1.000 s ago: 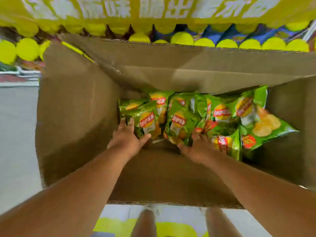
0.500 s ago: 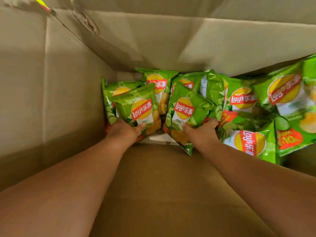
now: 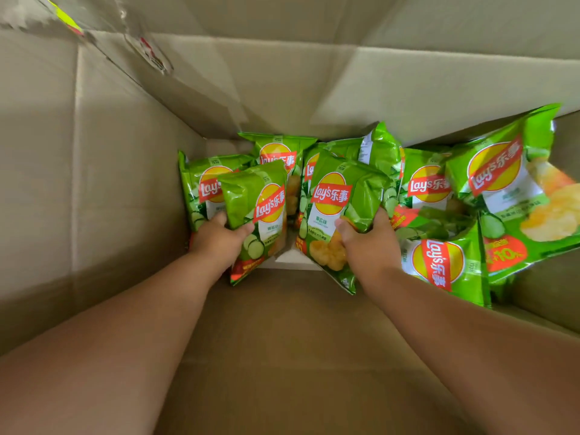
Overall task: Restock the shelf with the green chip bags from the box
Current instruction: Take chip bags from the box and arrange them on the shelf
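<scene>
Cardboard fills your whole view: you are leaning deep into the box [image 3: 94,183], its walls rising on every side and its bare floor stretching back under your forearms. No shelf shows from here, so the stocking itself has not begun for these bags.

Green chip bags are heaped at the far end of the box, some flat, some propped against the back wall. Your left hand [image 3: 218,238] is curled round the lower left edge of the left bag [image 3: 257,211], thumb across its front and the other fingers hidden behind it. Your right hand [image 3: 368,243] grips the right bag [image 3: 337,208] the same way, thumb pressed on the front near the crease and the fingertips wrapped over the right side. Both bags stand tilted up off the pile, which suggests you are at the lifting step.

Watch the grip first. Each bag is held by one edge only, and slick, air-filled film can slide out of a one-sided pinch as you raise it. Squeeze harder and you risk crushing the chips (the right bag already shows a dent beside your thumb).

Mind the neighbours as well. A bag behind the left one [image 3: 204,186] and the bag at far right [image 3: 502,183] lie touching or overlapping what you hold, so a quick pull could drag them along or topple the heap. The box walls stand close too; a snagged corner on the way out could tug a bag loose.
</scene>
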{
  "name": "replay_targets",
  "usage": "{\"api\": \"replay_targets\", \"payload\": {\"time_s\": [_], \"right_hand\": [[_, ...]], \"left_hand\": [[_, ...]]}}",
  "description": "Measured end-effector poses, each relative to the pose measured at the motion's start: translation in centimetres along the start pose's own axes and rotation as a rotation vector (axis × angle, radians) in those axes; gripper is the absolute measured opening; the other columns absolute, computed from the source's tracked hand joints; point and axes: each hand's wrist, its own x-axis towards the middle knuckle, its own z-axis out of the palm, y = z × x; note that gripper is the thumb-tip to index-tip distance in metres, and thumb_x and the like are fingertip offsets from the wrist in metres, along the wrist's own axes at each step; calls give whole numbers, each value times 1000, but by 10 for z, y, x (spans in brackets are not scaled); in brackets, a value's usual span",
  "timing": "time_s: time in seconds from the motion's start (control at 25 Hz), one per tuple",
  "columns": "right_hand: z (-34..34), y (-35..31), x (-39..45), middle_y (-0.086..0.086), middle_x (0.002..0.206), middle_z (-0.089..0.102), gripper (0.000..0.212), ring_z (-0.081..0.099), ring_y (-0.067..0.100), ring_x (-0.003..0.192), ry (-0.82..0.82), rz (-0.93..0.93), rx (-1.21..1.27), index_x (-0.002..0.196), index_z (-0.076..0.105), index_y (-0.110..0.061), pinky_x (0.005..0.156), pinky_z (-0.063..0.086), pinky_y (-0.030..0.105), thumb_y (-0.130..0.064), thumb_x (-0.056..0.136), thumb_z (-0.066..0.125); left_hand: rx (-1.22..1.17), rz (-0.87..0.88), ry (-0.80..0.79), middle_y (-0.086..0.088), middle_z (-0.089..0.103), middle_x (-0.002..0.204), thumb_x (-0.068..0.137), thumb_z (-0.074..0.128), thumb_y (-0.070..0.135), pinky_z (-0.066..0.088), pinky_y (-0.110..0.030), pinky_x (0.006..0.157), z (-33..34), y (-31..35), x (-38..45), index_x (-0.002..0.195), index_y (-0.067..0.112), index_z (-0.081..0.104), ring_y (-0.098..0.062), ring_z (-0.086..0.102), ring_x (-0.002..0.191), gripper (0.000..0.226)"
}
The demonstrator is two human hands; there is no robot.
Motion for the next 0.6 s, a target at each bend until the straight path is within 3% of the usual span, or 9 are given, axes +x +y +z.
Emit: {"api": "replay_targets", "payload": {"time_s": [0.12,0.24,0.32,0.4,0.52,0.6], "right_hand": [[-21,-25,-11,-14,102,73,32,68,17,103,-47,-61,67,114,65,-29,95,55,39,-37,85,75],[-44,-56,-22,-13,95,76,25,72,14,94,-108,-55,134,105,69,-29,91,58,41,-39,84,77],[-63,-77,-35,-10,97,78,25,75,13,91,-161,-57,228,110,71,-27,87,61,41,-35,86,77],[-86,-100,-53,-9,99,79,24,76,8,85,-219,-61,321,115,71,-25,74,64,31,-29,92,74],[-123,-135,-87,-10,91,78,16,74,0,72,-272,-62,401,110,69,-24,52,54,16,-25,94,72],[-149,-157,-113,-8,94,79,21,76,5,82,-333,-74,406,113,68,-23,60,57,21,-27,93,72]], "left_hand": [[13,117,54,-4,68,111,91,68,43,50,-31,90,-15,25,-17,119,20,68,-29,64,106,37],[26,207,66,-8,62,123,98,58,38,44,-31,92,-37,54,-44,133,20,57,-30,58,114,39],[11,238,78,-6,64,110,101,53,37,42,-32,82,-55,71,-67,126,17,53,-31,61,106,32],[-54,272,115,-2,64,96,101,53,39,43,-33,77,-77,86,-94,111,17,52,-30,62,97,24],[-141,303,167,5,65,89,100,53,43,45,-34,79,-110,109,-145,108,22,54,-24,61,91,23],[-208,300,207,9,63,88,100,52,43,44,-33,79,-129,122,-178,112,25,54,-22,60,91,22]]}}
